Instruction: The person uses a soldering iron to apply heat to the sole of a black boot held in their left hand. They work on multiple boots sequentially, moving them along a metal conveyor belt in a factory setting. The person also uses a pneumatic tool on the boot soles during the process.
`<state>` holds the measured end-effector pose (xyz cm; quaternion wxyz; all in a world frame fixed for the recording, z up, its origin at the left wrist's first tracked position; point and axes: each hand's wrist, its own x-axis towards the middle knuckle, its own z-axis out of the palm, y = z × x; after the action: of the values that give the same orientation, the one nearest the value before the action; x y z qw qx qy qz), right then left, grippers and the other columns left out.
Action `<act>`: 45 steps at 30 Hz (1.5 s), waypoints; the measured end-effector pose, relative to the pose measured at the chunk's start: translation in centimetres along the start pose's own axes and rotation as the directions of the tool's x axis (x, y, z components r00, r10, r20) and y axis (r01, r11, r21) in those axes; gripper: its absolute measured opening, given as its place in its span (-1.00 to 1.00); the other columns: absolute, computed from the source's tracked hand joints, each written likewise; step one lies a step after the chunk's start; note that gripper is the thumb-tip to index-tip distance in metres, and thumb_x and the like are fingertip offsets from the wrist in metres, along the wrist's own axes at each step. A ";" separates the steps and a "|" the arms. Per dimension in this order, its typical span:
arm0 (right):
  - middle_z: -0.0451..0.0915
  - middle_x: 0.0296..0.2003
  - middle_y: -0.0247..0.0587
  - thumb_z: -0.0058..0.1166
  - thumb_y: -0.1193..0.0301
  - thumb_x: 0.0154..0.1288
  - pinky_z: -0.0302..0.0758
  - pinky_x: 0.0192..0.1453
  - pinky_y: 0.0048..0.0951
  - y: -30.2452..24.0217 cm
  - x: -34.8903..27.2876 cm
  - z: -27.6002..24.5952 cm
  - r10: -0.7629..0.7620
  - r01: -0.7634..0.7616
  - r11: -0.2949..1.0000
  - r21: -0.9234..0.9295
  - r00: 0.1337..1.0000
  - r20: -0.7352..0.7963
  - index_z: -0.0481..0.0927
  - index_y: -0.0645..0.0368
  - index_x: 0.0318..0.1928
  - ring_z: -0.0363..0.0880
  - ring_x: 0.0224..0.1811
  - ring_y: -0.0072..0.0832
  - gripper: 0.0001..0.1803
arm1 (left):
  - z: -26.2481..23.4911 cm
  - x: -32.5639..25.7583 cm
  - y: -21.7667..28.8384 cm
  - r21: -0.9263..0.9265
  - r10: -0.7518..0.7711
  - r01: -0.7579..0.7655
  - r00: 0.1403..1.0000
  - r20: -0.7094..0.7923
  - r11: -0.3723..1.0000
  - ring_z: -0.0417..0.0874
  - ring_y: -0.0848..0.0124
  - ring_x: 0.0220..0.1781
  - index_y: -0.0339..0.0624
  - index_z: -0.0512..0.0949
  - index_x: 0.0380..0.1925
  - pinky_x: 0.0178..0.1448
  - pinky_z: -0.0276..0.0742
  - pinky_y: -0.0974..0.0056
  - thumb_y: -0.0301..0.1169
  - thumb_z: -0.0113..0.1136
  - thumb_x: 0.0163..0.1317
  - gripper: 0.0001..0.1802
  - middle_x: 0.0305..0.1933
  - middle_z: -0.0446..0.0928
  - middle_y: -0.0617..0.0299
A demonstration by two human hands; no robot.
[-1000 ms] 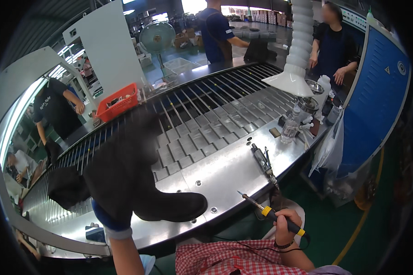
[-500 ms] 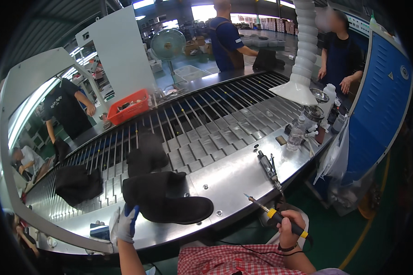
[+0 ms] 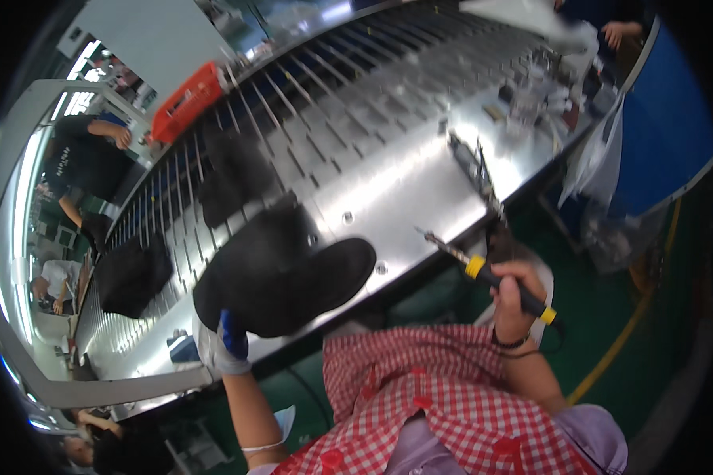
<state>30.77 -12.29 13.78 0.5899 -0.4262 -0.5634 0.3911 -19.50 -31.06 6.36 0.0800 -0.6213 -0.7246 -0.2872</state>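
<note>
A black boot point(image 3: 265, 265) lies on its side along the near metal edge of the table, its toe pointing right. My left hand point(image 3: 226, 344), in a pale glove with blue on it, grips the boot at its near left end. Its other fingers are partly hidden by the boot. In my bare right hand point(image 3: 519, 297) is a soldering iron point(image 3: 479, 269) with a yellow and black handle. Its thin tip points up and left, right of the boot's toe and apart from it.
Two more dark boots, one left point(image 3: 135, 277) and one farther back point(image 3: 234, 174), lie on the slatted conveyor point(image 3: 317, 131). An air tool point(image 3: 471, 162) rests right of centre. A red basket point(image 3: 186, 99), bottles point(image 3: 523, 111) and a blue cabinet point(image 3: 665, 150) stand around. People work beyond.
The view has tipped down and turned. My left hand has closed on the boot's near end, and the boot is turned slightly. The soldering iron stays in my right hand.
</note>
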 end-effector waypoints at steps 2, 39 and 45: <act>0.63 -0.47 -0.19 0.04 0.38 0.32 0.46 -0.38 -0.53 0.7 -0.1 -0.3 -0.019 0.019 1.000 -0.006 1.000 0.008 0.62 0.28 -0.25 0.55 -0.52 -0.54 -0.80 | 1.8 0.3 3.7 -0.416 -0.121 0.080 0.990 -0.073 0.906 0.46 0.11 0.36 -0.33 0.30 0.36 0.42 0.38 0.12 -0.34 -0.02 0.46 -0.48 0.35 0.42 -0.04; 0.58 -0.63 -0.26 0.22 0.52 0.00 0.46 -0.54 -0.45 5.5 5.1 7.4 -0.352 0.382 0.920 -0.094 0.906 0.233 0.64 0.21 -0.40 0.57 -0.66 -0.36 -0.90 | 1.4 6.2 11.8 -0.954 -0.690 0.296 0.701 0.179 0.053 0.40 0.11 0.39 -0.36 0.26 0.36 0.50 0.25 0.01 -0.17 -0.08 0.47 -0.40 0.38 0.37 -0.03; 0.59 -0.62 -0.24 0.23 0.53 -0.01 0.47 -0.53 -0.45 5.5 5.3 7.6 -0.347 0.373 0.925 -0.075 0.908 0.236 0.63 0.20 -0.40 0.59 -0.65 -0.35 -0.90 | 1.3 6.0 11.3 -0.947 -0.692 0.310 0.701 0.170 0.081 0.40 0.11 0.40 -0.34 0.26 0.37 0.50 0.24 0.01 -0.17 -0.08 0.47 -0.39 0.38 0.37 -0.03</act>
<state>23.59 -5.04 10.40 0.5603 -0.3034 -0.7159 0.2856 -9.73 -24.59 11.72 -0.2846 -0.1911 -0.5567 -0.7567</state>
